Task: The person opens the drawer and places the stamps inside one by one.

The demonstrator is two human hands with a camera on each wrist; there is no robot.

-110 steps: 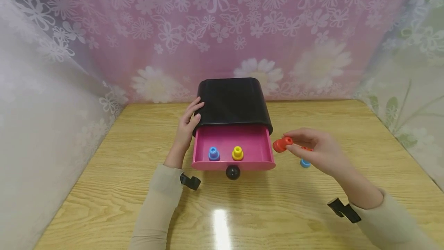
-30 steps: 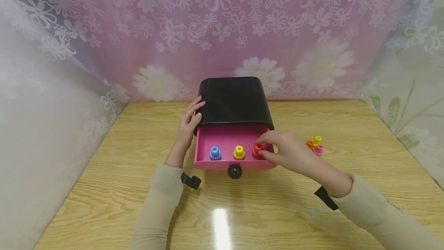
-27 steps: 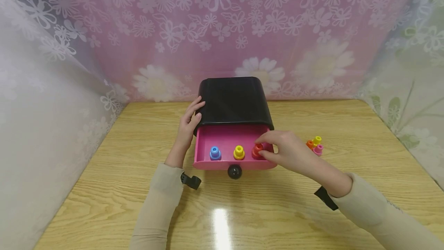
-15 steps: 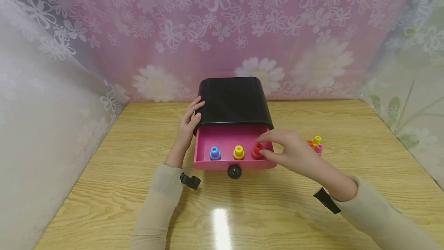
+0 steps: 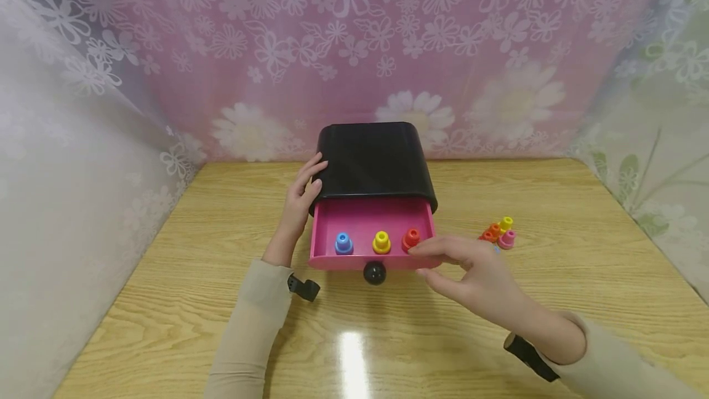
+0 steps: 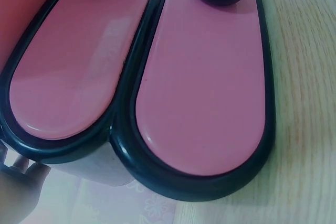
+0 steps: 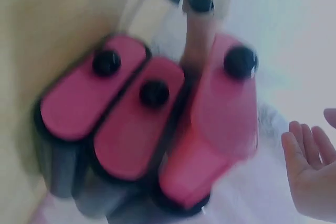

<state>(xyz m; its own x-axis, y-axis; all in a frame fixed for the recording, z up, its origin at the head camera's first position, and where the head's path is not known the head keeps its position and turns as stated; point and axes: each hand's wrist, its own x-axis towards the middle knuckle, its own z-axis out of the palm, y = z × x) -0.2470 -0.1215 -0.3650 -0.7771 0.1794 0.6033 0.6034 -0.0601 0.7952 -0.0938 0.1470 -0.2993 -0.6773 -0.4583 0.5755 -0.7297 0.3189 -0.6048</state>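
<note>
In the head view, a black drawer chest (image 5: 373, 162) has its pink top drawer (image 5: 371, 217) pulled out. Along the drawer's front stand a blue stepped peg (image 5: 343, 244), a yellow stepped peg (image 5: 381, 243) and a red stepped peg (image 5: 411, 239). My left hand (image 5: 299, 202) rests against the chest's left side, fingers extended. Just over the drawer's front right corner, my right hand (image 5: 482, 279) holds nothing, its thumb and fingers apart. The fingertips overlap the red peg's base in this view. The right wrist view shows this right hand (image 7: 315, 182) beside the open drawer, spread.
To the right of the chest, a cluster of pegs sits on the wooden table (image 5: 221, 233), including a yellow peg (image 5: 506, 223) and a pink peg (image 5: 506, 239). A round black knob (image 5: 375, 273) juts from the drawer front. Two closed lower drawers appear in the right wrist view.
My right hand has brought the red peg from right of the chest into the drawer, let go of it and drawn back toward me. The left hand stays put.
</note>
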